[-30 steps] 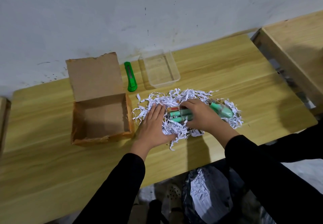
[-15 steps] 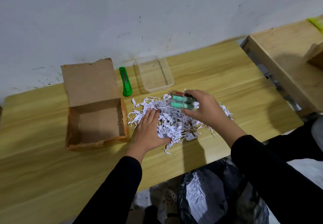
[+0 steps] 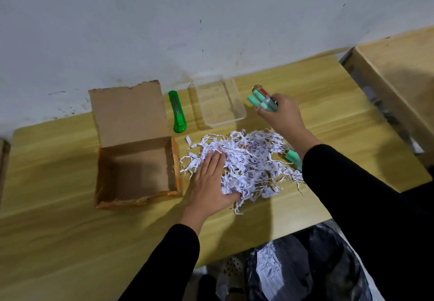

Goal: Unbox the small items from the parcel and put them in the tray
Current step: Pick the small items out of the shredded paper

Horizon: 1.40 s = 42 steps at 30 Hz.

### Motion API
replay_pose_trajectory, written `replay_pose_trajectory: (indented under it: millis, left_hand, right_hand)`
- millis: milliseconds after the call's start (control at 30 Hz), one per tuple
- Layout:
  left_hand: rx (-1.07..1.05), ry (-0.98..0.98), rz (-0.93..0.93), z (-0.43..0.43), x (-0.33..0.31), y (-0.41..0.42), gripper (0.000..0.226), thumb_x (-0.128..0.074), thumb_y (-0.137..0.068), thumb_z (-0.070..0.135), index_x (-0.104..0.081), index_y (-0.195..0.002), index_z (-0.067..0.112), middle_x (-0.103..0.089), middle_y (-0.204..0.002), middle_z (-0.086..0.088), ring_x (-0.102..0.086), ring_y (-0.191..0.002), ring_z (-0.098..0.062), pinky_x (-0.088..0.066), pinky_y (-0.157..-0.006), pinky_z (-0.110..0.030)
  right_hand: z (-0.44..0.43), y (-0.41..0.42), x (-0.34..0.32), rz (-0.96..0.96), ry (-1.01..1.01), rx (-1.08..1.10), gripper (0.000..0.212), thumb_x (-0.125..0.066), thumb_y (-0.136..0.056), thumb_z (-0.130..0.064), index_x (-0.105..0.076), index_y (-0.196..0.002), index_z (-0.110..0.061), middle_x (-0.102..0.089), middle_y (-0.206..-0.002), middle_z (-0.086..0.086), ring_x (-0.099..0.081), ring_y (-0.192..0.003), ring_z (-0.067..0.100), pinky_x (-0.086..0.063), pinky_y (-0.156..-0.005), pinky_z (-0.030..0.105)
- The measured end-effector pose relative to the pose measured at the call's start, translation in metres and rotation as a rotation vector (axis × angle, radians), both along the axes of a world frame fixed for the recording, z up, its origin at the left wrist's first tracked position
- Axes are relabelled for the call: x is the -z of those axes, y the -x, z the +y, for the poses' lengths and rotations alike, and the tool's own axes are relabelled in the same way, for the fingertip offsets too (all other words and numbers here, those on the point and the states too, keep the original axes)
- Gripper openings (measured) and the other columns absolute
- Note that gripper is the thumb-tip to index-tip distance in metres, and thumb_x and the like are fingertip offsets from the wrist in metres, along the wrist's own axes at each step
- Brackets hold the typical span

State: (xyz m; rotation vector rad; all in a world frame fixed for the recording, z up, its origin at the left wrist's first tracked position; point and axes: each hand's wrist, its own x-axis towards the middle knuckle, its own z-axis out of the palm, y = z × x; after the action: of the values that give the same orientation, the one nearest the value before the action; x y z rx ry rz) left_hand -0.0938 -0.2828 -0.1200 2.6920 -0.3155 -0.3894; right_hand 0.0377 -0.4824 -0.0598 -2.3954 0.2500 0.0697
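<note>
Cardboard parcel (image 3: 138, 173) lies emptied, tray (image 3: 219, 108) bare; the right hand (image 3: 281, 117) grips green tubes (image 3: 257, 98) just beside it, while the left hand (image 3: 211, 183), fingers (image 3: 211, 162) flat, presses shredded paper (image 3: 253, 159) where another green item (image 3: 292, 156) shows.

Light: soft, moderately bright, overhead. Shadows: diffuse patches on the table (image 3: 58, 242) toward its front edge and right end. Distortion: table edges bow, wide-angle. Blur: slight on right hand (image 3: 281, 117).
</note>
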Motion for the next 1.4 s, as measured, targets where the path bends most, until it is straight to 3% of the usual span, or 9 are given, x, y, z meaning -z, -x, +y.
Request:
replay_pose_trajectory:
  millis: [167, 433, 533, 667, 733, 833, 1067, 1167, 1400]
  left_hand:
    - [0.007, -0.049, -0.067, 0.011, 0.013, -0.001, 0.104, -0.025, -0.064, 0.074, 0.004, -0.149, 0.022, 0.010, -0.158, 0.006, 0.019, -0.141, -0.007, 0.011, -0.117, -0.030]
    - [0.001, -0.113, -0.118, 0.010, 0.020, -0.009, 0.097, -0.032, -0.072, 0.079, -0.034, -0.141, 0.011, -0.039, -0.149, -0.004, -0.023, -0.141, -0.017, -0.009, -0.113, -0.034]
    - [-0.017, -0.093, -0.137, 0.009, 0.020, -0.010, 0.096, -0.035, -0.071, 0.078, -0.037, -0.140, 0.012, -0.041, -0.147, -0.003, -0.021, -0.138, -0.015, -0.008, -0.113, -0.032]
    - [-0.035, -0.108, -0.105, 0.008, 0.021, -0.009, 0.095, -0.033, -0.071, 0.078, -0.034, -0.140, 0.014, -0.041, -0.147, -0.003, -0.027, -0.139, -0.015, -0.014, -0.112, -0.035]
    - [-0.037, -0.121, -0.108, 0.009, 0.021, -0.009, 0.094, -0.034, -0.071, 0.078, -0.035, -0.141, 0.014, -0.041, -0.148, -0.002, -0.033, -0.139, -0.017, -0.011, -0.112, -0.034]
    - [-0.034, -0.117, -0.115, 0.009, 0.020, -0.008, 0.093, -0.036, -0.072, 0.076, -0.034, -0.142, 0.015, -0.038, -0.149, -0.002, -0.031, -0.140, -0.019, -0.008, -0.113, -0.033]
    - [-0.045, -0.003, -0.090, 0.009, 0.014, -0.008, 0.090, -0.047, -0.074, 0.061, -0.011, -0.149, 0.026, -0.005, -0.158, 0.009, 0.003, -0.145, -0.008, 0.009, -0.114, -0.026]
    - [-0.077, 0.049, -0.099, 0.006, 0.003, -0.009, 0.082, -0.058, -0.076, 0.050, -0.022, -0.146, 0.027, -0.015, -0.157, 0.008, -0.006, -0.145, -0.010, 0.000, -0.115, -0.027]
    - [-0.158, 0.245, -0.315, -0.024, -0.024, -0.003, 0.056, -0.044, -0.067, 0.049, -0.056, -0.114, 0.022, -0.053, -0.124, 0.000, -0.035, -0.120, -0.012, -0.016, -0.093, -0.026]
  right_hand:
    - [0.017, -0.027, 0.028, 0.061, -0.012, 0.075, 0.037, -0.065, -0.083, -0.032, -0.058, -0.106, -0.005, -0.061, -0.097, 0.010, -0.055, -0.079, 0.023, -0.042, -0.065, 0.030]
    - [0.037, -0.069, 0.047, 0.063, -0.046, 0.171, 0.042, -0.068, -0.081, -0.031, -0.057, -0.110, -0.003, -0.060, -0.100, 0.007, -0.052, -0.079, 0.017, -0.039, -0.059, 0.019]
    - [0.043, -0.075, 0.046, 0.011, -0.036, 0.149, 0.038, -0.068, -0.081, -0.027, -0.059, -0.105, 0.000, -0.059, -0.096, 0.008, -0.051, -0.078, 0.020, -0.033, -0.049, 0.013]
    - [0.045, -0.075, 0.049, -0.011, -0.037, 0.126, 0.036, -0.068, -0.079, -0.028, -0.063, -0.103, -0.002, -0.064, -0.105, 0.020, -0.058, -0.087, 0.028, -0.035, -0.062, 0.021]
    - [0.044, -0.071, 0.048, -0.020, -0.045, 0.101, 0.033, -0.068, -0.081, -0.025, -0.063, -0.103, -0.001, -0.065, -0.103, 0.019, -0.054, -0.080, 0.024, -0.031, -0.050, 0.013]
    - [0.040, -0.066, 0.044, -0.021, -0.027, 0.056, 0.029, -0.066, -0.082, -0.022, -0.063, -0.102, -0.002, -0.066, -0.101, 0.019, -0.053, -0.079, 0.022, -0.028, -0.045, 0.020]
    - [0.023, -0.042, 0.023, 0.041, -0.033, 0.037, 0.043, -0.063, -0.084, -0.015, -0.053, -0.123, 0.001, -0.060, -0.120, 0.021, -0.057, -0.108, 0.031, -0.046, -0.087, 0.036]
    - [0.007, -0.025, 0.016, 0.041, -0.061, 0.040, 0.046, -0.064, -0.084, -0.014, -0.051, -0.126, 0.001, -0.059, -0.123, 0.021, -0.056, -0.113, 0.030, -0.044, -0.092, 0.034]
    - [-0.050, 0.041, -0.001, -0.045, -0.021, 0.037, 0.024, -0.058, -0.087, -0.009, -0.063, -0.109, -0.001, -0.067, -0.105, 0.017, -0.059, -0.089, 0.022, -0.047, -0.085, 0.029]
